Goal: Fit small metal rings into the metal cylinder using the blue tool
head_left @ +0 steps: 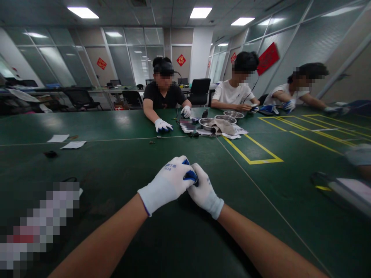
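Both my hands wear white knit gloves with blue coating, and they meet above the green table [162, 247] right in front of me. My left hand [172, 175] is closed, its thumb and fingers curled inward against the other hand. My right hand [203, 191] is closed too, fingers bent toward the left. A small dark thing seems to lie between them, mostly covered by the gloves; its kind cannot be made out.
Across the table, metal bowls [206, 122] and a greyish cloth [223, 126] stand before gloved co-workers [164, 90]. Yellow tape [265, 161] marks rectangles. Papers [74, 144] and a small black object [50, 154] lie left; a blurred-out item [43, 220] is nearer.
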`<state>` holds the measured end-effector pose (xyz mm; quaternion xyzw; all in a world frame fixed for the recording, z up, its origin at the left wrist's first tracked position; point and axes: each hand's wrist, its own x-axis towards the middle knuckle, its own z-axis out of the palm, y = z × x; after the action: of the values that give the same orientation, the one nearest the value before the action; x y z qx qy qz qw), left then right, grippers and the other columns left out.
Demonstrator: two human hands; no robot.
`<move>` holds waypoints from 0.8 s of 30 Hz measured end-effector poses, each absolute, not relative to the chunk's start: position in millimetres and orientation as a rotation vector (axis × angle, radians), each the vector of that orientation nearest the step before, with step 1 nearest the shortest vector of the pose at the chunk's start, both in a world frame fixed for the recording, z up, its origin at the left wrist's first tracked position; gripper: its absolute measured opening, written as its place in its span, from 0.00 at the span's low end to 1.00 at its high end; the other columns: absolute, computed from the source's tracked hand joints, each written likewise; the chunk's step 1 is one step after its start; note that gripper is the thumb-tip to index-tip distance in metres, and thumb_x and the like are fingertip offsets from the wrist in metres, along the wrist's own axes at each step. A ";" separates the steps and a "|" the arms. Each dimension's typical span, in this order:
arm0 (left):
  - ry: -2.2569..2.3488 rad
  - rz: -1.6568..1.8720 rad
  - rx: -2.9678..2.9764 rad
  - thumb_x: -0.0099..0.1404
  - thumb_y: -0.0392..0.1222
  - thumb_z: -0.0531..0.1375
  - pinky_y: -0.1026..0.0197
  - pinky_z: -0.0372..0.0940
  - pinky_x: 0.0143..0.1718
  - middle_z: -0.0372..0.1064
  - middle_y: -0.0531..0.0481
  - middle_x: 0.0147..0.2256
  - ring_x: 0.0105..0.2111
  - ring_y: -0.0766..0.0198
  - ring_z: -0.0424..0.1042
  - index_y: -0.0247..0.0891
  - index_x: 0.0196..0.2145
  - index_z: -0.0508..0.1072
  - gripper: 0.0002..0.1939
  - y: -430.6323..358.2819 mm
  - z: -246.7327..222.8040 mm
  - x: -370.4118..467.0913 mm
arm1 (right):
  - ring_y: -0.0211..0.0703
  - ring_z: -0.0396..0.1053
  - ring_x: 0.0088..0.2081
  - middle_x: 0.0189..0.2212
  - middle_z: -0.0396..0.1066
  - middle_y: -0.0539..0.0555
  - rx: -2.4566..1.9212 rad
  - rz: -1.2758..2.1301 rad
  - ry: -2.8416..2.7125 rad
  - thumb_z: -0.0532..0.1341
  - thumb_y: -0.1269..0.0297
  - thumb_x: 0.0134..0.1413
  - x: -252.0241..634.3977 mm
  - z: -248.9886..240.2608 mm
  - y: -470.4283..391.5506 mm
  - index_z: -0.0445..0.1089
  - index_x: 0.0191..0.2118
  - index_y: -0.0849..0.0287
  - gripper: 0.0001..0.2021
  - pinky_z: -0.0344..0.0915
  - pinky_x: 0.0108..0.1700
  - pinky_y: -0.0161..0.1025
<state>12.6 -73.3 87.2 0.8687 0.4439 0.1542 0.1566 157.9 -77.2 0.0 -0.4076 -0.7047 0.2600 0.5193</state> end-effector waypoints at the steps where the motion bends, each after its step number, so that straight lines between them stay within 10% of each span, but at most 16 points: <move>1: 1.302 0.424 2.520 0.68 0.41 0.63 0.50 0.69 0.52 0.69 0.43 0.47 0.47 0.52 0.70 0.38 0.36 0.81 0.07 -73.2 87.4 14.0 | 0.40 0.62 0.29 0.28 0.62 0.48 -0.967 0.615 -1.690 0.59 0.67 0.52 157.7 0.2 -77.0 0.58 0.30 0.53 0.07 0.60 0.31 0.39; 24: 1.120 0.873 1.996 0.64 0.36 0.61 0.52 0.72 0.50 0.77 0.48 0.41 0.43 0.57 0.76 0.38 0.43 0.74 0.09 -63.2 97.0 -2.3 | 0.42 0.65 0.29 0.27 0.66 0.48 -1.070 0.632 -1.565 0.60 0.65 0.51 163.6 -4.1 -75.0 0.62 0.33 0.53 0.05 0.62 0.32 0.40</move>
<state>-2.3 -63.2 97.0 0.7666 0.4302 0.3353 0.3389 163.6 -75.0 -4.1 -0.4505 -0.6586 0.2659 0.5410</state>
